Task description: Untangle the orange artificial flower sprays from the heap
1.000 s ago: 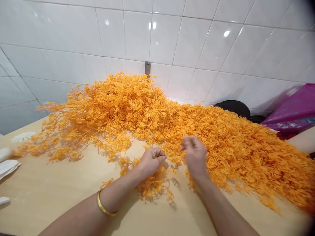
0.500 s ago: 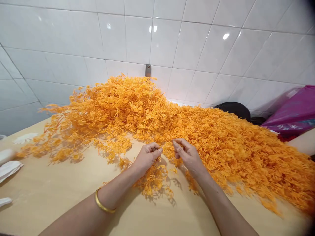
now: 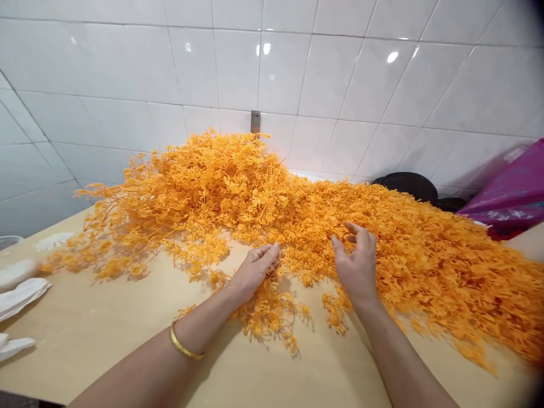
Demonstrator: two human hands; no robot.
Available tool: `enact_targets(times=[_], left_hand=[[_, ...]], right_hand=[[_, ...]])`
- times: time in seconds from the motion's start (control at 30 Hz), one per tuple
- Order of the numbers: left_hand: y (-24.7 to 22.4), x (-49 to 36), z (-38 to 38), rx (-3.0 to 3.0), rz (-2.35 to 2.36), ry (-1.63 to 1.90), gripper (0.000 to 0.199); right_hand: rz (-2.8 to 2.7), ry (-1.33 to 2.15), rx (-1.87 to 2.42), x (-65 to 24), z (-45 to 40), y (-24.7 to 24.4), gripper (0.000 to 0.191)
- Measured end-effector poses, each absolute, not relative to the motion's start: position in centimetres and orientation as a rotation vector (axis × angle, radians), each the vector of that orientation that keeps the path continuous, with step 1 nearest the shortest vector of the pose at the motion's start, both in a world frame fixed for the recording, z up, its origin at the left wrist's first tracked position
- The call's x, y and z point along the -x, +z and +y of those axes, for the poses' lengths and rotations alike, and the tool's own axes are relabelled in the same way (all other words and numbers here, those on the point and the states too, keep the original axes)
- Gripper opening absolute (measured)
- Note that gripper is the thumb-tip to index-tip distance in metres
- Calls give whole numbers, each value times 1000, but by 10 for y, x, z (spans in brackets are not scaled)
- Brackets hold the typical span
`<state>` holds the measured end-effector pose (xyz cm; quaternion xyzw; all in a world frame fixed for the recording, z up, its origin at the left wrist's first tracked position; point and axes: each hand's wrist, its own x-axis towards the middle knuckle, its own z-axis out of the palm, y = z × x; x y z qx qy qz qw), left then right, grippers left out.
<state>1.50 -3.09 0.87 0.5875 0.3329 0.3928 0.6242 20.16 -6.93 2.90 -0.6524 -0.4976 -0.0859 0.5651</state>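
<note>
A large heap of orange artificial flower sprigs (image 3: 238,181) spreads across the pale table (image 3: 140,323). My left hand (image 3: 257,269), with a gold bangle at the wrist, is closed in a pinch on an orange sprig (image 3: 272,311), whose blossoms hang below the fingers. My right hand (image 3: 357,258) is raised over the front of the heap, thumb and fingers apart, with nothing seen in it. A small loose tuft of orange blossoms (image 3: 335,310) lies on the table just left of the right wrist.
White gloves (image 3: 21,297) lie at the table's left edge, near a clear container (image 3: 9,242). Black round items (image 3: 408,187) stand behind the heap, beside a purple bag (image 3: 510,187). Part of another person's arm (image 3: 529,243) shows at the right. A tiled wall (image 3: 280,73) closes off the back.
My right hand has moved right and slightly up, away from the left, and its fingers have spread from a pinch. My left hand stays closed on the sprig in nearly the same place.
</note>
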Motion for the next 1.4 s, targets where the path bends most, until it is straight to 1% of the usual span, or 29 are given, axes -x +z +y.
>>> enact_targets(times=[0.07,0.1,0.13,0.23,0.3,0.4,0.5,0.57,0.63,0.7,0.73,0.77,0.83,0.87,1.13,1.27,1.33,1.4], left_hand=[[12,-15,-32,-1284,777,920,44],[14,-15,-32,-1254,786,920,46],[15,-15,-33,-1230,789,915,48],[16,-14,-33,-1225,788,922,52],[17,-14,-34,-1278,789,950,53],[21,-11,-34,-1417,803,1024,47],[26,-6,-35,-1587,865,1079,37],[26,-4,-35,-1704,929,1105,42],[23,-4,-35,-1801,990,1129,51],[18,-6,-34,-1824,1016,1081,57],[16,-7,-33,-1791,1001,1012,55],[13,-7,-32,-1736,964,930,47],[10,-8,-29,-1608,849,779,25],[10,-8,-28,-1548,799,733,18],[15,-4,-24,-1352,737,570,21],[8,-2,-21,-1428,809,534,24],[6,-1,-19,-1465,823,527,25],[6,-1,-18,-1502,810,512,27]], right_hand=[[-1336,-251,1487,-186,-74,31,23],[-1413,-207,1450,-177,-76,32,19],[-1493,-119,1420,-169,-79,32,18],[-1714,259,1422,-149,-83,30,22],[-1783,423,1473,-143,-83,25,23],[-1699,518,1470,-144,-79,19,19],[-1506,612,1366,-151,-75,20,16],[-1381,731,1282,-154,-74,22,17],[-1275,875,1206,-156,-74,24,19],[-1187,1001,1151,-157,-74,25,21],[-1159,1040,1135,-158,-74,24,22],[-1139,1057,1129,-159,-73,24,22],[-1126,1023,1150,-164,-72,23,23],[-1129,972,1175,-166,-71,22,23],[-1116,451,1382,-176,-69,24,25],[-804,138,1392,-202,-69,32,24],[-705,94,1344,-213,-69,34,21],[-837,165,1325,-210,-71,35,18]])
